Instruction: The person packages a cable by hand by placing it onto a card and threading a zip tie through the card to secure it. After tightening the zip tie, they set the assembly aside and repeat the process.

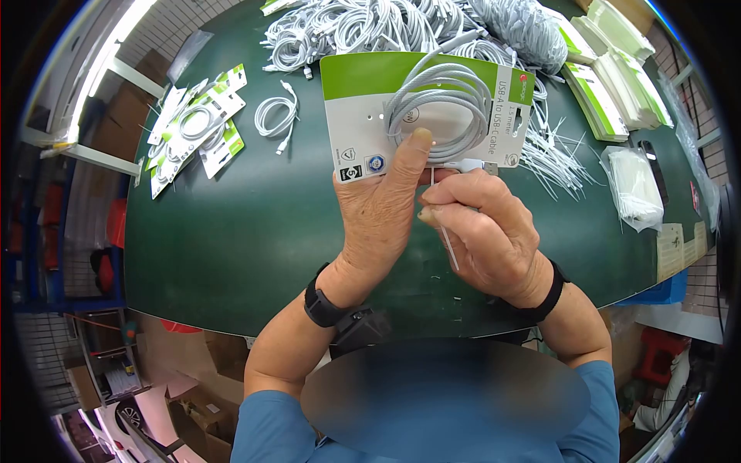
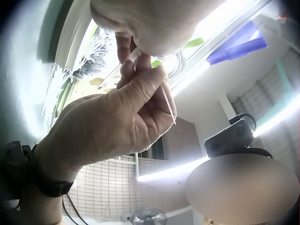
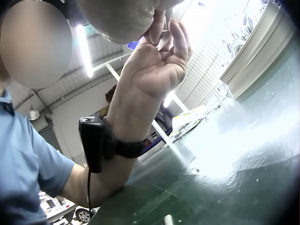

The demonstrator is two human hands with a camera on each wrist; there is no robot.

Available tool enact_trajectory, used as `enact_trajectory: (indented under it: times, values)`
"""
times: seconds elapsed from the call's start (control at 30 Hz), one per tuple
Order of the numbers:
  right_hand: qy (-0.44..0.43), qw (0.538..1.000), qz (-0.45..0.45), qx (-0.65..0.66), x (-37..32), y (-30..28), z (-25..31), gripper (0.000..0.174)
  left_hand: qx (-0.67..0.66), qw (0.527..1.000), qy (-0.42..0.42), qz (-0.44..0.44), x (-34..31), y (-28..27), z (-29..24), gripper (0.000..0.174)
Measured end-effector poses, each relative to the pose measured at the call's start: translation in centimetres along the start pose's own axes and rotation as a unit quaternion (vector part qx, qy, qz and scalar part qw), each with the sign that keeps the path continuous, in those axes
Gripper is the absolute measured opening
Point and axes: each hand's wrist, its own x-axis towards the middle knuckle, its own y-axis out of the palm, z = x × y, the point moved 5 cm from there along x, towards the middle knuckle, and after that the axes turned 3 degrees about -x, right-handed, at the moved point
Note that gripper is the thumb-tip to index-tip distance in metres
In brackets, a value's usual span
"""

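My left hand holds a green-and-white cable card, thumb across its front. A coiled pale grey USB cable lies against the card, and its white plug sticks out near the lower right edge. Just below that plug, my right hand pinches a thin white cable tie between thumb and fingers. The tie's tail slants down beneath the fingertips. In the left wrist view the cable tie hangs past the right hand. Behind the card, the left fingers are mostly hidden.
Coiled cables are heaped at the back. Carded cables and one loose coiled cable lie left. Toward the right are loose cable ties, a bag of ties, stacked cards and a dark phone-like object.
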Motion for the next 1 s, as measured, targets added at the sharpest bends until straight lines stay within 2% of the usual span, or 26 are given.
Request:
enact_trajectory:
  times: [0.3,0.53,0.63,0.67,0.77,0.9,1.0]
  values:
    - [0.031,0.999,-0.004,0.04,-0.3,-0.1,-0.3,0.026,0.002,1.0,0.018,0.009,-0.1,0.1,0.1,0.029]
    - [0.025,1.0,0.0,0.017,0.1,-0.5,-0.7,0.024,0.024,1.0,0.012,0.011,0.0,-0.6,0.8,0.027]
    - [0.064,0.997,-0.024,-0.044,0.4,-1.4,-1.6,0.02,0.037,0.999,-0.005,0.017,-0.4,-0.4,1.2,0.027]
    - [0.128,0.989,-0.077,-0.005,-0.1,-1.4,-2.3,0.019,0.037,0.999,-0.016,0.02,-0.5,-0.3,1.3,0.027]
    - [0.287,0.944,-0.125,0.109,-1.4,-1.4,-4.2,0.021,0.049,0.997,-0.049,0.031,-0.8,0.1,1.7,0.027]
    - [0.222,0.973,-0.022,-0.061,-0.3,-1.9,-3.6,0.018,0.075,0.994,-0.069,0.044,-0.7,-0.5,2.4,0.034]
    - [0.116,0.988,-0.034,-0.092,-0.1,-1.6,-3.9,0.021,0.077,0.994,-0.067,0.045,-0.7,-0.6,2.5,0.034]
